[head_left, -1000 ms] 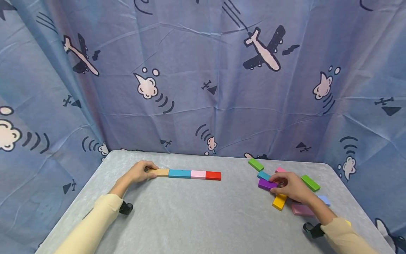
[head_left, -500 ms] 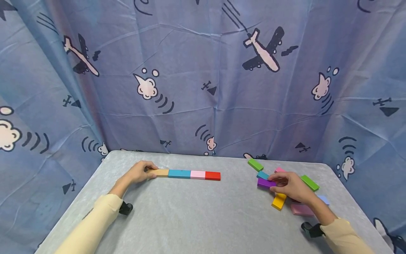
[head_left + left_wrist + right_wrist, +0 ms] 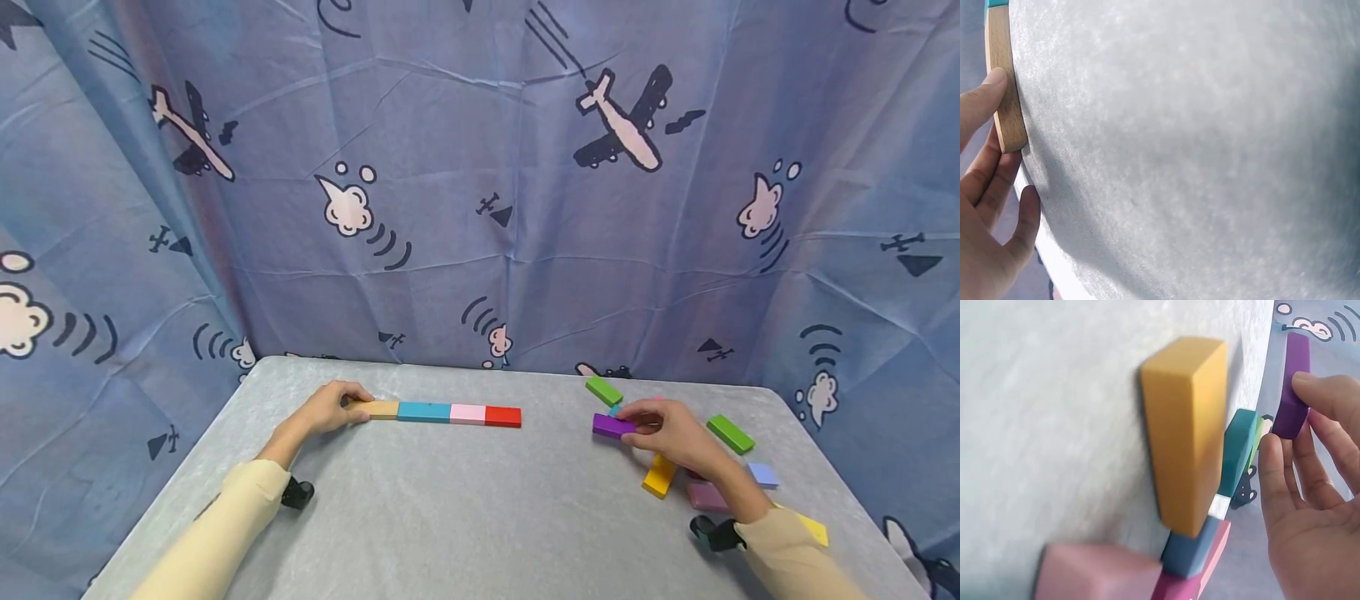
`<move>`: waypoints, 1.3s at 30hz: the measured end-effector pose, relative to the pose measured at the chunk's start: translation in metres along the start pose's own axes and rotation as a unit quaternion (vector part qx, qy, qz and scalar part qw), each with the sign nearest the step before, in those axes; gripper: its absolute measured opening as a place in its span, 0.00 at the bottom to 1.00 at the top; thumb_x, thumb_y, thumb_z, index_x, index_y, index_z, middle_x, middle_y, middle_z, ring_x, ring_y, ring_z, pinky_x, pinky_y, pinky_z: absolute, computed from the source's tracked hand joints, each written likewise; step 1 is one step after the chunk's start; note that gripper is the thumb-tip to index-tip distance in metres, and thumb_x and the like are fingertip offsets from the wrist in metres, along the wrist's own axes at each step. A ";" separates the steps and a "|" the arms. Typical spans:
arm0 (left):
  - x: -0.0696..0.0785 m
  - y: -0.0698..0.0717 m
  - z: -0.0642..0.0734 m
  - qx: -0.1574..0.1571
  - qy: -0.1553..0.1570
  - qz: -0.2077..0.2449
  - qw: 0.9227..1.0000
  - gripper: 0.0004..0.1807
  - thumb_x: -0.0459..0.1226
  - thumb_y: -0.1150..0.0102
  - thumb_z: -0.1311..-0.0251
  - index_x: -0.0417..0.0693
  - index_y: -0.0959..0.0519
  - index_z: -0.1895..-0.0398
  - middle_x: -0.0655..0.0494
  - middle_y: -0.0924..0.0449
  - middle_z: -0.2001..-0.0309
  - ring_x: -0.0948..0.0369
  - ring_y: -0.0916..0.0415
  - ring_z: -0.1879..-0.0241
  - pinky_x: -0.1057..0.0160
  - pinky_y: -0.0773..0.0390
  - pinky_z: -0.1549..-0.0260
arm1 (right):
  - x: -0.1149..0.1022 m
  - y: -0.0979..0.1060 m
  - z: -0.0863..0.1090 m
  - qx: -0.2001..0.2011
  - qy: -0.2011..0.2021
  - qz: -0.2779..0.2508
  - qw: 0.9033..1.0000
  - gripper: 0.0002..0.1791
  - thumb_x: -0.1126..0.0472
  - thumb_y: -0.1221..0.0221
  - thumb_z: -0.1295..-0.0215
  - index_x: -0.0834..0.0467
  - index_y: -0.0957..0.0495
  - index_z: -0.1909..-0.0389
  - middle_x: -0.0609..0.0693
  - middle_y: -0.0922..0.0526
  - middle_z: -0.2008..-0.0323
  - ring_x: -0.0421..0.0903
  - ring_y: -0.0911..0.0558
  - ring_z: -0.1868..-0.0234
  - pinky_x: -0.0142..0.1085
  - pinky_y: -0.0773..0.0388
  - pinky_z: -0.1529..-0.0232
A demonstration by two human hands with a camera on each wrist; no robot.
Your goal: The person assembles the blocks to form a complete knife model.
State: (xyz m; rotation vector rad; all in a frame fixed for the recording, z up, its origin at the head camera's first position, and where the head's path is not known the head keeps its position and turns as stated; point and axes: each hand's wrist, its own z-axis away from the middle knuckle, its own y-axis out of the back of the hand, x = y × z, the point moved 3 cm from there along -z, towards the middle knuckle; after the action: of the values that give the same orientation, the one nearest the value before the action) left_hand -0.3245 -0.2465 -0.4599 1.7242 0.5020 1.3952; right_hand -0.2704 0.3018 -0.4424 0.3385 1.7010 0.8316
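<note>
In the head view, a row of blocks lies end to end on the left of the table. It runs from a plain wooden block (image 3: 384, 409) through a blue block (image 3: 423, 412) and a pink block (image 3: 467, 414) to a red block (image 3: 503, 417). My left hand (image 3: 328, 407) pinches the wooden block at the row's left end, its thumb (image 3: 996, 77) along one long side. On the right, my right hand (image 3: 672, 431) holds a purple block (image 3: 613, 426) between thumb and fingers. The right wrist view shows this purple block (image 3: 1294, 384) raised beyond the other blocks.
Loose blocks lie about my right hand: a green one (image 3: 603, 390) behind, another green one (image 3: 731, 434), an orange one (image 3: 660, 476), a mauve one (image 3: 707, 497), a light blue one (image 3: 762, 475) and a yellow one (image 3: 812, 528). A patterned curtain (image 3: 450, 208) hangs behind the table.
My right hand has moved left with the purple block, away from the loose blocks, uncovering more of the light blue and yellow ones. The left hand and the row stay put.
</note>
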 end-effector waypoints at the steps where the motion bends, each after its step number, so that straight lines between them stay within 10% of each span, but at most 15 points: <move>1: 0.000 0.000 0.000 0.000 -0.001 0.000 1.000 0.10 0.33 0.27 0.40 0.44 0.13 0.55 0.51 0.16 0.57 0.54 0.23 0.58 0.48 0.26 0.54 | -0.001 -0.001 -0.001 0.000 0.005 0.001 1.000 0.18 0.63 0.27 0.39 0.62 0.16 0.49 0.58 0.17 0.51 0.52 0.16 0.55 0.38 0.19 0.53; 39: -0.001 -0.001 -0.001 0.000 0.002 0.000 1.000 0.11 0.33 0.28 0.40 0.43 0.13 0.55 0.49 0.16 0.55 0.52 0.23 0.57 0.48 0.26 0.53 | -0.025 -0.049 -0.050 -0.016 0.040 -0.034 0.999 0.14 0.69 0.29 0.39 0.65 0.15 0.53 0.58 0.16 0.54 0.58 0.17 0.52 0.53 0.22 0.47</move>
State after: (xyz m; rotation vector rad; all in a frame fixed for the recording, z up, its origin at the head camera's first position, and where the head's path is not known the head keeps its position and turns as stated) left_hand -0.3253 -0.2462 -0.4607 1.7204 0.5044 1.3987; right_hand -0.2997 0.2343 -0.4526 0.2273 1.7613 0.8307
